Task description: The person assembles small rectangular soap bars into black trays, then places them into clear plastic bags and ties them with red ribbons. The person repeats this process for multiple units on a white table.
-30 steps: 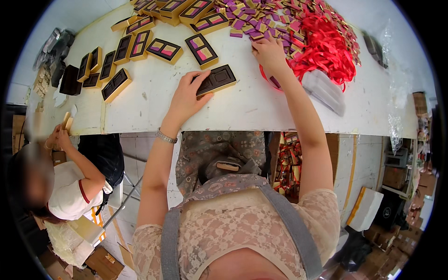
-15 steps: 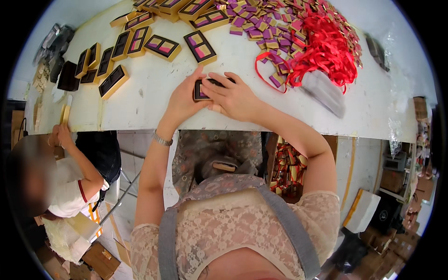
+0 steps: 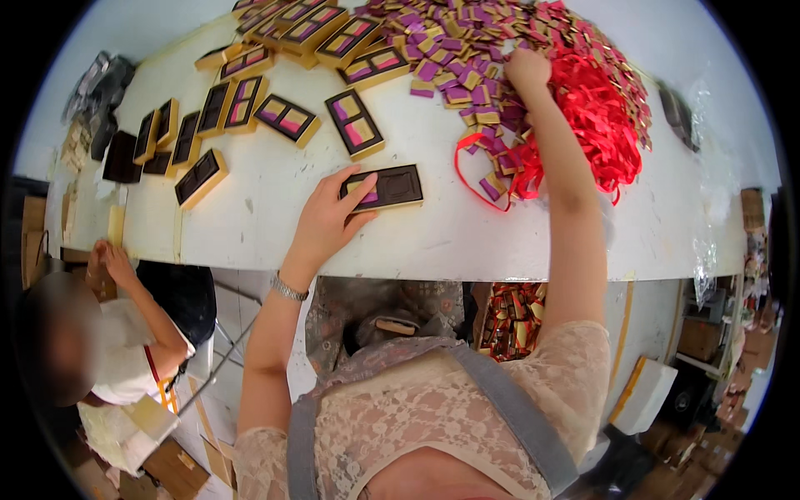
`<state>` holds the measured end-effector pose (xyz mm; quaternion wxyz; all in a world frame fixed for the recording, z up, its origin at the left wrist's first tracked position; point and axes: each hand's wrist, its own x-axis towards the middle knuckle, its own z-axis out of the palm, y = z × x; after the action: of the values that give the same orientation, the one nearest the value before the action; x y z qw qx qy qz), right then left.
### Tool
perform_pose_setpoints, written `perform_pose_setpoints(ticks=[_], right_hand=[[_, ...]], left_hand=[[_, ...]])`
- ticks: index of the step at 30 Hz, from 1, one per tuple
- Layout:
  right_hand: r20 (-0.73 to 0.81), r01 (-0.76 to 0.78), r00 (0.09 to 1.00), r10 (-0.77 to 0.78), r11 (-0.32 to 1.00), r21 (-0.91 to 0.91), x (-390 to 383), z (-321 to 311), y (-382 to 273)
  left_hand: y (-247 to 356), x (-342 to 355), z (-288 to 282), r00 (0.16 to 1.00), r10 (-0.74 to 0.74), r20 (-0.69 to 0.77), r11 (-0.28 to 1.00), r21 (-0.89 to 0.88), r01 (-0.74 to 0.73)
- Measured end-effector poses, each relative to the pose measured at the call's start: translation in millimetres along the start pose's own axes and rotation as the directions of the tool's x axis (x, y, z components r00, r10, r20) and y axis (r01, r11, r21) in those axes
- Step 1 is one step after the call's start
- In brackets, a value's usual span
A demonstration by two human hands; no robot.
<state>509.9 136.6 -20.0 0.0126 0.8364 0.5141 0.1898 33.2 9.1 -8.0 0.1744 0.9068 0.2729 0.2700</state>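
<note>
My left hand [image 3: 327,210] grips the left end of a shallow gold box [image 3: 398,188] with a black two-compartment tray, lying on the table. Its thumb lies over the left compartment, where a gold and purple piece shows; the right compartment is bare black. Farther off, my right hand [image 3: 528,72] is in the pile of small purple-and-gold pieces [image 3: 450,60], fingers curled down. What those fingers hold, if anything, is hidden. A heap of red ribbon [image 3: 587,125] lies just right of that forearm.
Several similar boxes [image 3: 287,118] are spread and stacked at the far left of the white table [image 3: 275,242]. A ribbon loop [image 3: 461,171] lies right of my box. At lower left a co-worker's hands [image 3: 111,258] are at the table edge. Below the table is a bin of wrapped pieces [image 3: 510,321].
My right hand has left the box and moved far and right into the pile of pieces. The left hand stays on the box, whose right compartment is now uncovered.
</note>
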Motion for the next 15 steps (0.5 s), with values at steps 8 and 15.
perform_pose_setpoints(ticks=[8, 15], right_hand=[[-0.481, 0.786, 0.548, -0.684, 0.225, 0.576, -227, -147, -94], [-0.313, 0.824, 0.52, -0.795, 0.371, 0.428, -266, -151, -110]], left_hand=[[-1, -1, -2, 1.0, 0.01, -0.02, 0.999, -0.037, -0.011], [-9, 2, -10, 0.996, 0.019, 0.091, 0.994, 0.102, -0.029]])
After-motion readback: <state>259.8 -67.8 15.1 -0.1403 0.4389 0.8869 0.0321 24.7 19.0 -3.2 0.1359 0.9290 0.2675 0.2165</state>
